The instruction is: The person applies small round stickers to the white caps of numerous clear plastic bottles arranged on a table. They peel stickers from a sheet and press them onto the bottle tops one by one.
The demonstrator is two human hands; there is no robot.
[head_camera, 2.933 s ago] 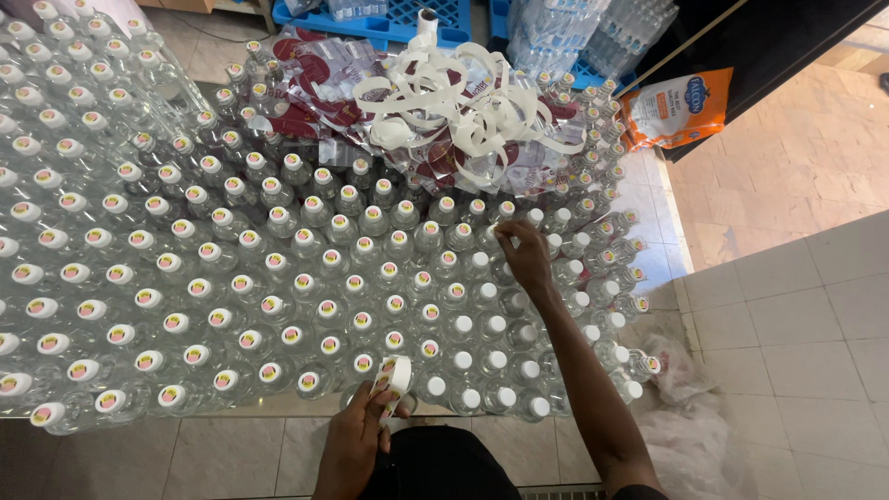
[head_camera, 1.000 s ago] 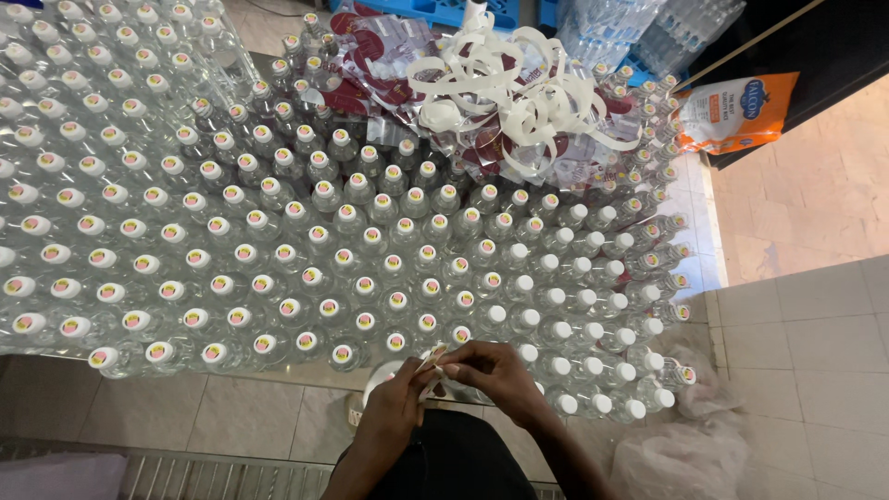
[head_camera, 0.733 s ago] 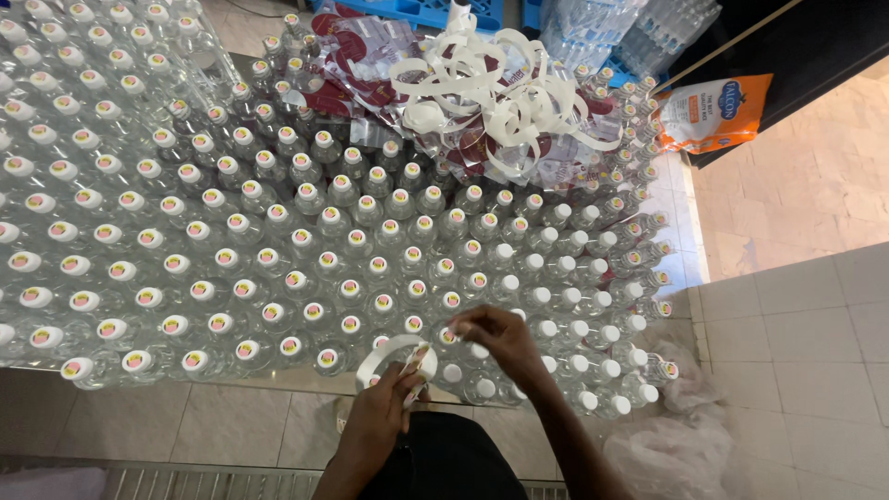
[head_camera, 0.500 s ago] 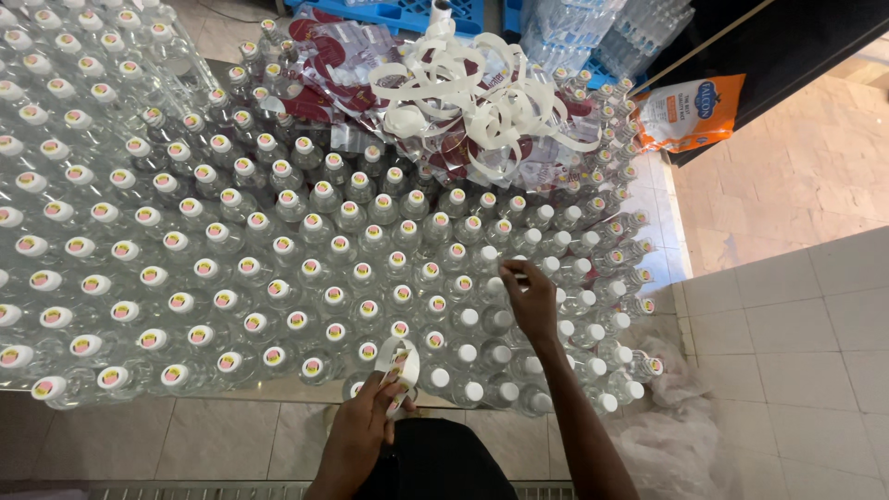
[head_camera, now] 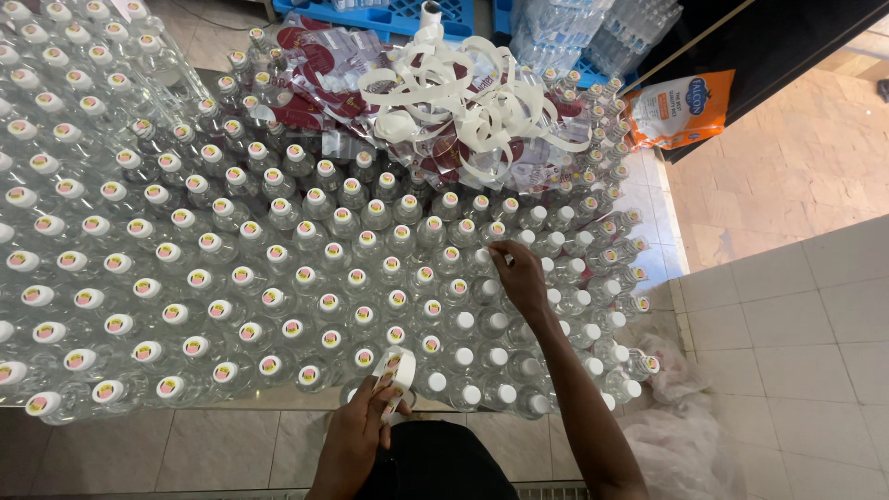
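Two hands worked apart: your left hand (head_camera: pixel 356 433) pinched the light, floppy sticker roll (head_camera: pixel 398 375) by its edge near you; your right hand (head_camera: pixel 520 278), fingertips pressed together, touched a bottle cap (head_camera: pixel 488 258) farther out.

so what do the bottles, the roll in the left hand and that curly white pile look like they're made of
Bottles: clear, glossy plastic by the look, since you see through them; caps opaque white plastic.
Roll in the left hand: a thin strip with round stickers on it, probably paper or film.
Curly white pile: the same sort of thin strip, matte, loosely coiled, likely spent backing.
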